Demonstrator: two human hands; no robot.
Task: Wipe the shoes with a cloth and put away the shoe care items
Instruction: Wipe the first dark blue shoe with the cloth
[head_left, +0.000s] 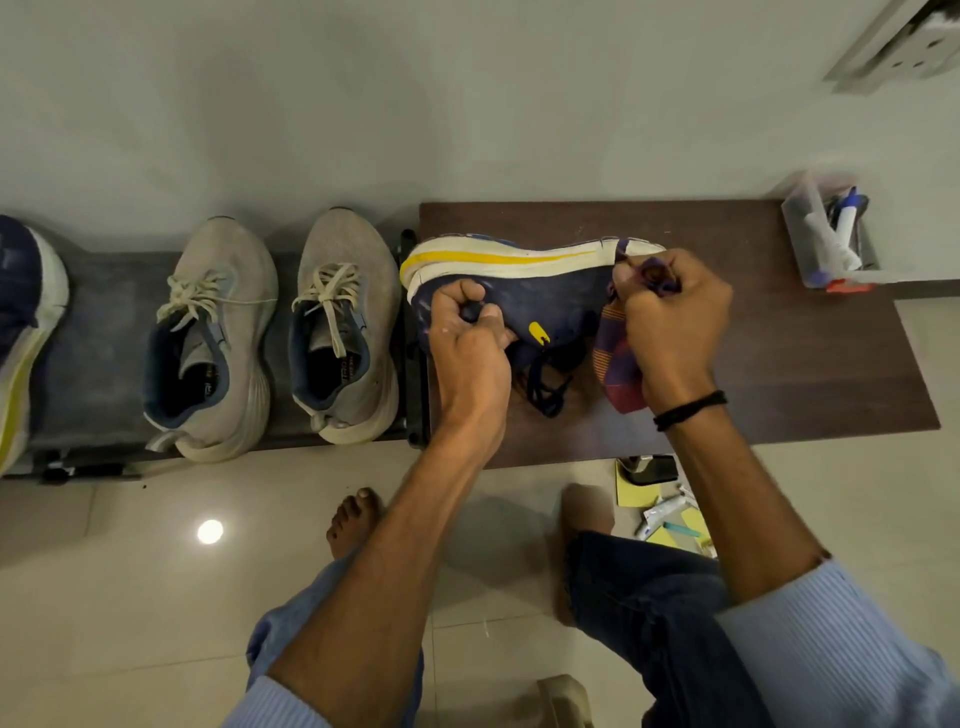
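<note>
the navy shoe (524, 301), lying on its side on the dark wooden board (779, 364) at centre right of the frame, is being wiped at its toe end with the purple striped cloth (615, 358), so the wiping step is judged to be in hand. the left hand (467, 338) is curled tight on the heel collar, and the cloth is bunched in the closed fingers (670, 283) of the right hand (670, 322), pressed to the white sole edge. next, the shoe would likely need turning to expose unwiped sides; the grey shoes (270, 332) at centre left and the clear container (826, 234) at upper right are left untouched.
</note>
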